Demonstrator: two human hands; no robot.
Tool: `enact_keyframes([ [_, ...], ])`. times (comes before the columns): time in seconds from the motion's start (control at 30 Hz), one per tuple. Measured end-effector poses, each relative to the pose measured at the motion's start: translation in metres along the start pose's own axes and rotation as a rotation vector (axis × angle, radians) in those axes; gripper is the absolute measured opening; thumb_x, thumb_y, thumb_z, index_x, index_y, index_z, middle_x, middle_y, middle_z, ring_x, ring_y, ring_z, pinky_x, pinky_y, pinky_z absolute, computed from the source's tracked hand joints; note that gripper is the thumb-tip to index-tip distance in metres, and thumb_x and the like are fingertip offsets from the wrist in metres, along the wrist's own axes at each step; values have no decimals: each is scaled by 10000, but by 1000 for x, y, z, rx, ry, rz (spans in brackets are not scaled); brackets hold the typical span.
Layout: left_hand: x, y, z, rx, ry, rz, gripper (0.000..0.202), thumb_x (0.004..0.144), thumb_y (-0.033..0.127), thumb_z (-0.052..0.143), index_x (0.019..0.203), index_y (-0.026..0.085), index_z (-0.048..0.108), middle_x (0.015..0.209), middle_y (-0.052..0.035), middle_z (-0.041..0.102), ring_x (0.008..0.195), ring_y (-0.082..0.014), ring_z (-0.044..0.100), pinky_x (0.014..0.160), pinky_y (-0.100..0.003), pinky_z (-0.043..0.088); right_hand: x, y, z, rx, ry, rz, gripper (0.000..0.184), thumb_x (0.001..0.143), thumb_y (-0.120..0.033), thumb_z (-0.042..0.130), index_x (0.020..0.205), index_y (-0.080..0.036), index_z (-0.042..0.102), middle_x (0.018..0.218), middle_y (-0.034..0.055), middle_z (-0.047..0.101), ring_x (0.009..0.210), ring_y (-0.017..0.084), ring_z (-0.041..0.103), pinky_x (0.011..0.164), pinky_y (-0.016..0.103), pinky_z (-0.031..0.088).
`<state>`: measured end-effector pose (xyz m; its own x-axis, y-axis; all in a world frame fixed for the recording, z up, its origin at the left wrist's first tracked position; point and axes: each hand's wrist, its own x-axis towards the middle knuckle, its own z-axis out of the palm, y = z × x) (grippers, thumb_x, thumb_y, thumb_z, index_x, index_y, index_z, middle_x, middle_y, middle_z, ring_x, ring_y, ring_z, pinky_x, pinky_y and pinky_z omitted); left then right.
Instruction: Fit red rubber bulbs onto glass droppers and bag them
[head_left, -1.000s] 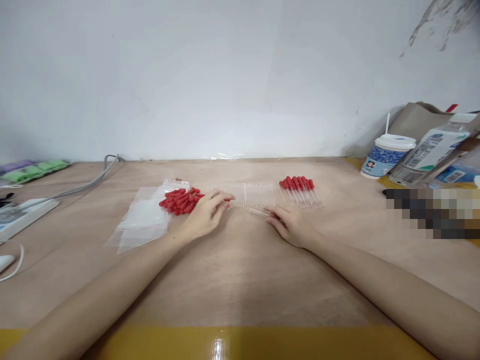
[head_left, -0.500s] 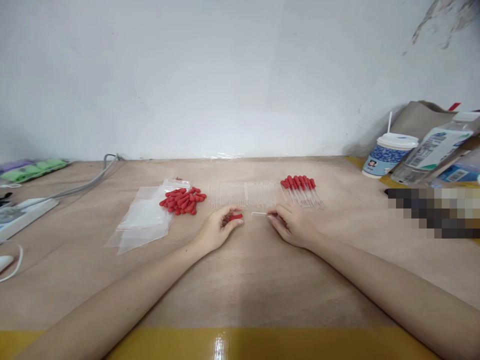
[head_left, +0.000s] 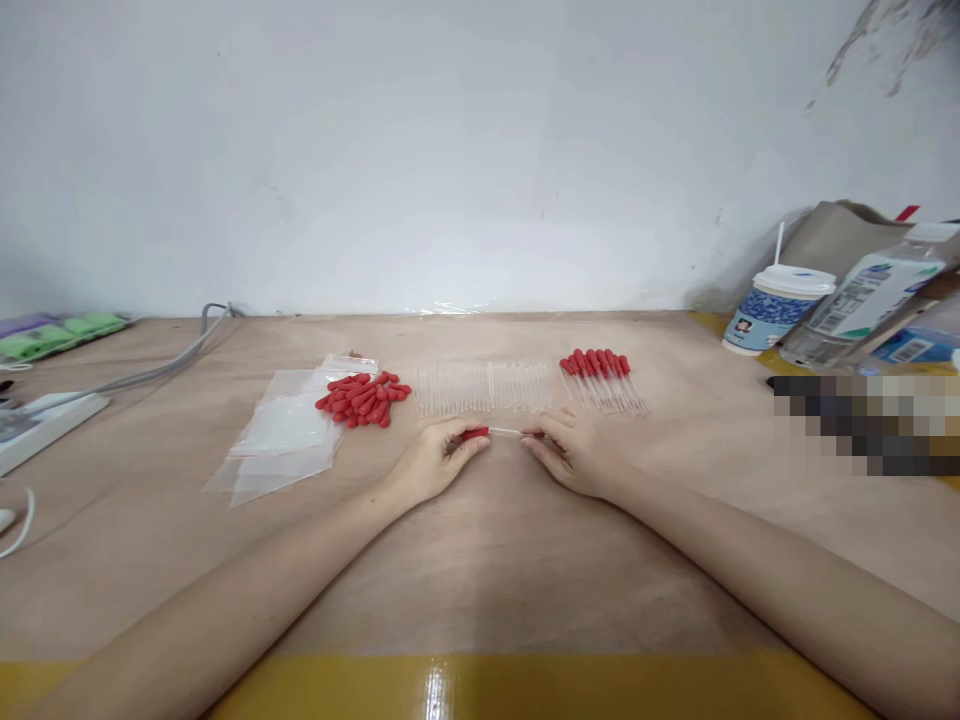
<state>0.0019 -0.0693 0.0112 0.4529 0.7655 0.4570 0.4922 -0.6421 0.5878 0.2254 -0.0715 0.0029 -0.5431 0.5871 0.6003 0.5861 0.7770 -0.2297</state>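
My left hand [head_left: 435, 462] pinches a red rubber bulb [head_left: 474, 433] just above the wooden table [head_left: 480, 560]. My right hand [head_left: 574, 452] pinches a clear glass tube [head_left: 505, 432] whose left end meets the bulb. Behind the hands lies a row of several bare glass tubes [head_left: 484, 387]. To its left sits a heap of red bulbs [head_left: 364, 398], partly on clear plastic bags [head_left: 283, 440]. To its right lie several droppers with red bulbs fitted [head_left: 602, 379].
A paper cup with a straw [head_left: 772, 308], a plastic bottle [head_left: 862, 295] and a brown bag [head_left: 832, 245] stand at the back right. A white power strip [head_left: 45, 420], grey cable [head_left: 161, 370] and green tray [head_left: 60, 335] lie at the left. A yellow strip [head_left: 480, 690] edges the table's front.
My left hand left the bulb heap with one red bulb and came to the middle. My right hand brought the tube leftward until bulb and tube met.
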Motion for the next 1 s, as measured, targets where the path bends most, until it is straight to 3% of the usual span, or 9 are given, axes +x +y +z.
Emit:
enact_keyframes([
  [0.2, -1, -3, 0, -52, -29, 10, 187, 861, 266, 510, 952, 177, 648, 906, -32, 675, 825, -155, 617, 742, -264, 475, 0, 6, 2, 114, -51, 1, 173, 887, -255, 428, 852, -179, 580, 711, 18, 574, 655, 126, 513, 667, 271, 354],
  [0.37, -2, -5, -1, 6, -104, 118, 176, 865, 244, 507, 925, 176, 658, 864, -29, 682, 797, -147, 618, 725, -248, 468, 2, 10, -3, 180, -144, 17, 181, 882, -233, 449, 831, -174, 612, 712, 8, 603, 644, 113, 519, 717, 285, 322],
  [0.53, -3, -1, -1, 43, -170, 138, 181, 876, 250, 490, 905, 180, 655, 839, -20, 682, 760, -135, 616, 694, -235, 461, 4, 8, -9, 80, -178, -6, 182, 873, -216, 459, 796, -174, 618, 686, -5, 611, 586, 94, 497, 701, 286, 284],
  [0.77, -4, -1, 1, 176, -71, 148, 175, 860, 252, 515, 910, 166, 659, 771, -26, 675, 664, -129, 604, 616, -230, 452, 0, -3, -4, -247, -16, -99, 239, 885, -195, 408, 811, -182, 635, 705, 22, 626, 587, 109, 466, 653, 304, 235],
  [0.9, -3, 0, 1, 169, 1, 192, 175, 841, 257, 545, 928, 157, 658, 804, -39, 681, 687, -134, 614, 641, -238, 469, 0, 1, -2, -192, -10, -106, 232, 896, -208, 398, 877, -170, 626, 737, 29, 622, 628, 116, 496, 654, 291, 260],
  [1.0, -2, 1, 0, 119, 43, 152, 188, 824, 262, 571, 968, 172, 651, 880, -34, 689, 758, -141, 628, 714, -250, 483, 0, 6, -1, -126, -6, -67, 235, 905, -218, 385, 894, -162, 613, 757, 36, 614, 681, 123, 521, 661, 283, 281],
])
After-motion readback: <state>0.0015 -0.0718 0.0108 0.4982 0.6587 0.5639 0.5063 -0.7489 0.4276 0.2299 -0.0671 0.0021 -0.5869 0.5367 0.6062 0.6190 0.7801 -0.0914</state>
